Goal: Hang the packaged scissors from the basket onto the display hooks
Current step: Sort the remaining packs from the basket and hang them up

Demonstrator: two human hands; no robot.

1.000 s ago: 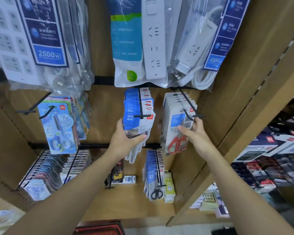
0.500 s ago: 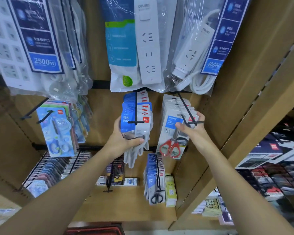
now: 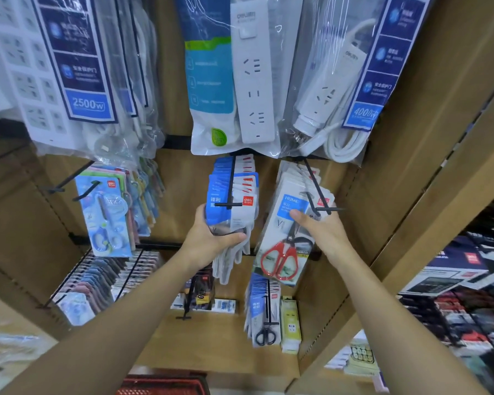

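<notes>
My left hand [image 3: 211, 238] grips a stack of blue-and-white scissor packs [image 3: 234, 206] that hangs on the middle black hook [image 3: 231, 192]. My right hand [image 3: 318, 229] pinches the front white pack with red-handled scissors [image 3: 283, 243], thumb on its blue label, fingers behind it at the tip of the right black hook [image 3: 317, 192]. More white packs hang behind it on that hook. A red basket [image 3: 163, 384] shows at the bottom edge.
Bagged power strips [image 3: 251, 81] hang just above both hooks. Pastel scissor packs [image 3: 106, 218] hang at the left beside a bare hook [image 3: 69, 178]. Lower hooks carry black-handled scissors [image 3: 264, 317] and small cards [image 3: 97, 280]. Wooden panel walls close the bay; boxed goods [image 3: 468, 280] sit at right.
The view has tilted up a little. My right hand has slid the red-scissors pack further along the right hook, so the pack now hangs tilted below my thumb. My left hand keeps its hold.
</notes>
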